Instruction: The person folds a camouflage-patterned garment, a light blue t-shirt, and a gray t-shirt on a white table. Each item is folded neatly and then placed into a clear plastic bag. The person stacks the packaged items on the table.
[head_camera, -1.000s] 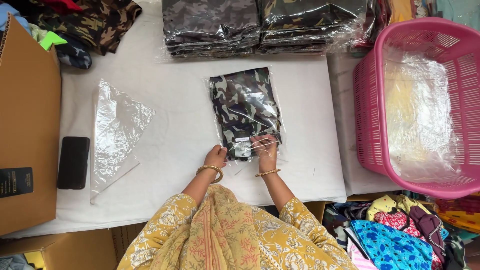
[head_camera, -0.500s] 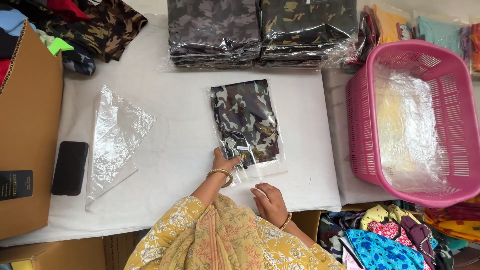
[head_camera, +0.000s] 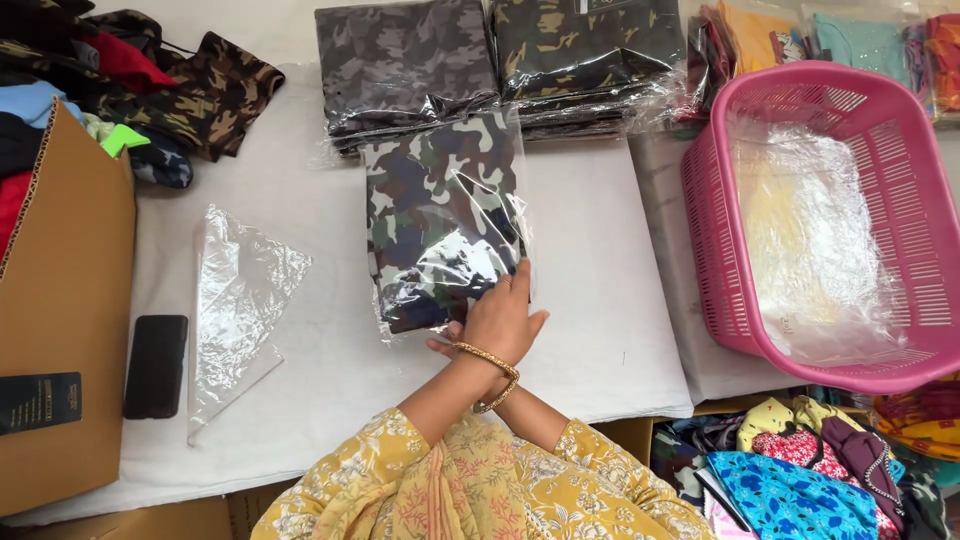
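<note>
A camouflage garment sealed in a clear plastic bag (head_camera: 440, 200) lies on the white table (head_camera: 600, 280), its far end touching a stack of grey camouflage packets (head_camera: 400, 60). My arms cross at the wrists. My left hand (head_camera: 505, 320) rests on top of the packet's near right corner and grips it. My right hand (head_camera: 443, 347) is mostly hidden under the left, with its fingertips at the packet's near edge. Each wrist wears a gold bangle. A second stack of darker camouflage packets (head_camera: 590, 50) stands beside the first.
An empty clear plastic bag (head_camera: 235, 290) and a black phone (head_camera: 155, 365) lie at the left, beside a cardboard box (head_camera: 60, 330). A pink basket (head_camera: 900, 370) lined with plastic stands on the right. Loose clothes (head_camera: 200, 90) are heaped at the top left, and colourful fabrics (head_camera: 800, 480) at the lower right.
The bagged garment has slid away from me, up against the stacks. My right hand has come back to the packet, and my arms are now crossed.
</note>
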